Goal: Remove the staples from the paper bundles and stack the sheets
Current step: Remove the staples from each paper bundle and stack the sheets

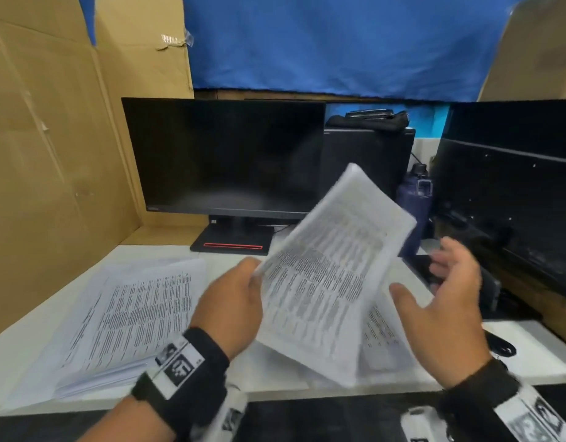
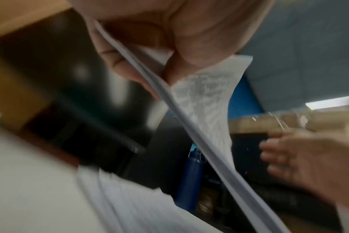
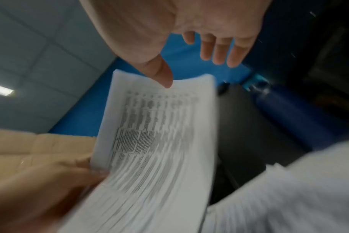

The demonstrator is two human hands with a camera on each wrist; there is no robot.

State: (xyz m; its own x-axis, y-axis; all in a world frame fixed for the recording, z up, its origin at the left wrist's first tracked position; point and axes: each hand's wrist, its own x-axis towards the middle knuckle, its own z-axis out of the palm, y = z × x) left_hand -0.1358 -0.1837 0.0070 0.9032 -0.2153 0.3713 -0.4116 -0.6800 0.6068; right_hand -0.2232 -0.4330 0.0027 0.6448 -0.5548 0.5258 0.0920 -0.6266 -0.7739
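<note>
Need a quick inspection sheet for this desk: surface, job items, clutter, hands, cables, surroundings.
Surface: white desk, largely covered by paper.
Job's things: held bundle raised and tilted above the desk; paper stack lying at left; more sheets under the bundle. Staples too blurred to tell.
Clutter: blue bottle behind the bundle; black pouch on the computer case.
Grippers: left hand pinches the bundle's edge; right hand open, fingers spread, holding nothing.
Cables: one thin black cable behind the bottle.
Surroundings: dark monitor, cardboard panel, blue cloth.
</note>
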